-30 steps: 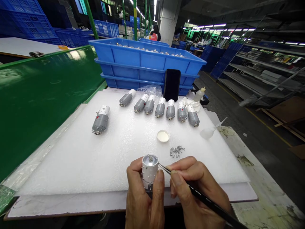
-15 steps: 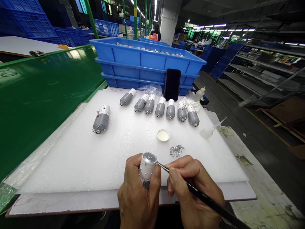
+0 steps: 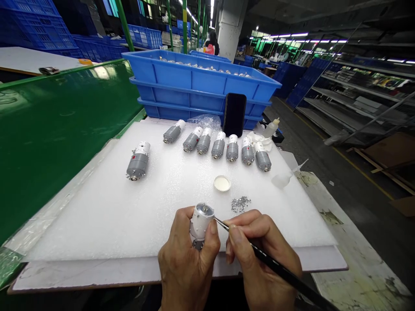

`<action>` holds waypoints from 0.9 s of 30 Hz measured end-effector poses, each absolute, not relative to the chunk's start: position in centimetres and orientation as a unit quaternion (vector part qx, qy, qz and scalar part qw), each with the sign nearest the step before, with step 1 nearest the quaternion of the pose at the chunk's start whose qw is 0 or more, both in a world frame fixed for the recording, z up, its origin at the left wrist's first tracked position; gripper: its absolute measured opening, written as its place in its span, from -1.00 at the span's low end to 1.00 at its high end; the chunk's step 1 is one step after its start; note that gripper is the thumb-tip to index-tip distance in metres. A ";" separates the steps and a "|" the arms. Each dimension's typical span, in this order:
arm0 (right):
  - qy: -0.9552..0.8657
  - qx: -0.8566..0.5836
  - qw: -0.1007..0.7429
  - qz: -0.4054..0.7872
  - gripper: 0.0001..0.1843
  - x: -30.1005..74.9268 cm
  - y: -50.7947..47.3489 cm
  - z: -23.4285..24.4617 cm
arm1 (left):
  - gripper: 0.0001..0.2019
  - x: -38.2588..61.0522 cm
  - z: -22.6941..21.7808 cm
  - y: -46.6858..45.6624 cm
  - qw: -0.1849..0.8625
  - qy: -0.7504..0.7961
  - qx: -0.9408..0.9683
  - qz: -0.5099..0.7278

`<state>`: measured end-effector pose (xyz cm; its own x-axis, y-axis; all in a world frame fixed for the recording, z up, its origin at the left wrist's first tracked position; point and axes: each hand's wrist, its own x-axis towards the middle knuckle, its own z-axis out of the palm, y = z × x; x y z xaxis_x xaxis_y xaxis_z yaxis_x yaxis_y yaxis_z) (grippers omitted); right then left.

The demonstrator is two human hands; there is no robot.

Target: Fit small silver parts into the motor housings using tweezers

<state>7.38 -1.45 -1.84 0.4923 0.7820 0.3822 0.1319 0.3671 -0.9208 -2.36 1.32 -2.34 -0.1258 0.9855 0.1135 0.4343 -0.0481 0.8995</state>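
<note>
My left hand [image 3: 188,259] is closed around a small spacecraft model [image 3: 201,222], a white cylinder with a silver end facing up and a grey lower part mostly hidden by my fingers. My right hand [image 3: 262,255] pinches slim black tweezers [image 3: 275,265]. Their fine metal tip touches or nearly touches the model's upper right rim; whether a part is in the tip is too small to tell. Beyond my hands lie a small white cap [image 3: 222,183] with whitish contents and a pile of tiny silver parts [image 3: 240,204].
Several grey-and-white models [image 3: 231,149] lie in a row at the back, and another model [image 3: 138,162] lies at left on the white foam sheet [image 3: 106,207]. A phone [image 3: 234,114] leans against stacked blue crates [image 3: 194,86]. A squeeze bottle [image 3: 271,128] stands at back right.
The held model and my left hand have shifted very slightly, the model's top rising a little. My right hand has drifted slightly left, with the tweezers' tip still at the rim.
</note>
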 end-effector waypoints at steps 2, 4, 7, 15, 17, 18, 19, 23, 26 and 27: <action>-0.454 -0.502 0.696 0.239 -0.83 7.5 -1.4 -1.5 | -0.79 -2.5 -2.0 1.5 0.344 0.595 0.584 0.432; -0.458 -0.484 0.705 0.243 -0.85 8.0 -1.3 -1.0 | -0.74 -2.6 -1.5 1.5 0.423 0.563 0.565 0.430; -0.484 -0.470 0.703 0.224 -0.86 9.3 -1.3 -0.3 | -0.62 -2.8 -0.8 1.5 0.617 0.497 0.469 0.390; -0.627 -0.398 0.636 0.210 -0.63 12.6 -0.9 0.5 | -0.38 -3.3 -1.2 0.9 0.833 0.374 0.284 0.291; -0.647 -0.391 0.614 0.225 -0.63 12.9 -0.8 0.8 | -0.38 -3.4 -1.6 0.8 0.857 0.362 0.241 0.278; -0.659 -0.387 0.603 0.229 -0.64 13.1 -0.7 1.0 | -0.38 -3.3 -1.7 0.7 0.863 0.359 0.225 0.275; -0.669 -0.385 0.592 0.233 -0.65 13.2 -0.6 1.2 | -0.38 -3.3 -1.8 0.7 0.866 0.357 0.215 0.275; -0.707 -0.378 0.556 0.221 -0.74 13.7 -0.2 2.0 | -0.38 -3.2 -1.7 0.6 0.868 0.356 0.212 0.271; -0.731 -0.370 0.532 0.214 -0.78 14.0 0.1 2.3 | -0.36 -3.2 -1.5 0.7 0.871 0.354 0.214 0.266; -0.736 -0.369 0.525 0.216 -0.78 14.1 0.1 2.4 | -0.36 -3.2 -1.5 0.7 0.871 0.353 0.213 0.269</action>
<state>14.08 0.14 2.37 -0.1764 0.7704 0.6127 0.3159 0.6338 -0.7060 -3.16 0.68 -1.52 0.6066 0.6178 -0.5003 -0.3176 0.7652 0.5599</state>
